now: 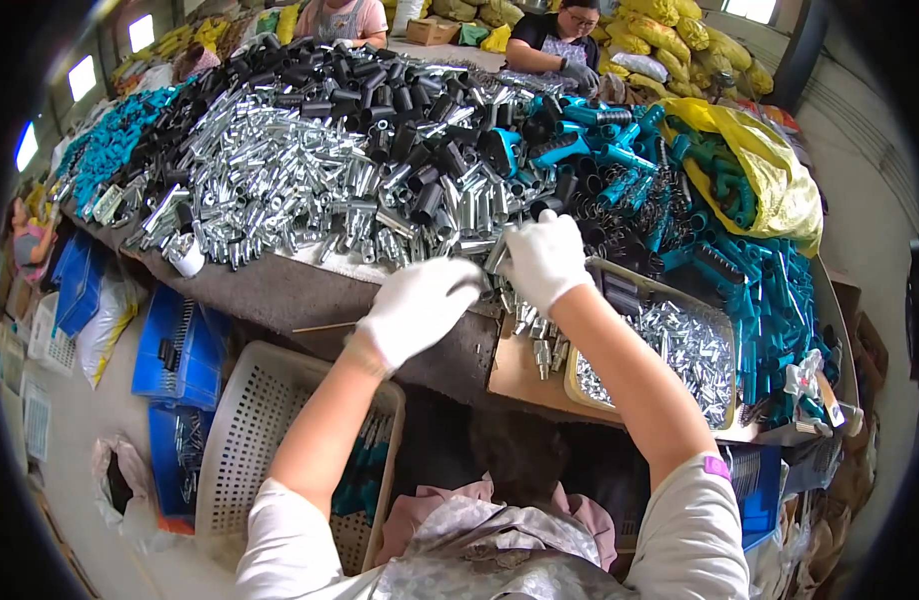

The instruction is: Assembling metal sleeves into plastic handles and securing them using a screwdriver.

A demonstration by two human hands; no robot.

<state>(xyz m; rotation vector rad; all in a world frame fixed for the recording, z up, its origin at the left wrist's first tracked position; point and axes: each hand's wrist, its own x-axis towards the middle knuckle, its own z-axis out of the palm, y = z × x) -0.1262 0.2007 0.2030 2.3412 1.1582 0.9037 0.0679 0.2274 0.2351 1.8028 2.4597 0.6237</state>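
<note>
Both my hands wear white gloves and work at the near edge of a heaped table. My right hand (546, 262) is closed round a short silver metal tube (498, 252), which sticks out on its left side. Just left of it, my left hand (425, 306) has its fingers curled together, their tips slightly blurred; what they hold, if anything, cannot be made out. Behind the hands lies a pile of silver metal tubes and fittings (270, 165). Several small metal fittings (543, 350) lie at the table edge below my right hand.
A tray of small silver parts (728, 335) stands beside my right forearm. Teal plastic handles (775, 310) and a yellow sack (780, 180) lie at right, black sleeves (380, 90) farther back. A white perforated basket (242, 440) and blue bins (180, 345) stand lower left. Co-workers sit across.
</note>
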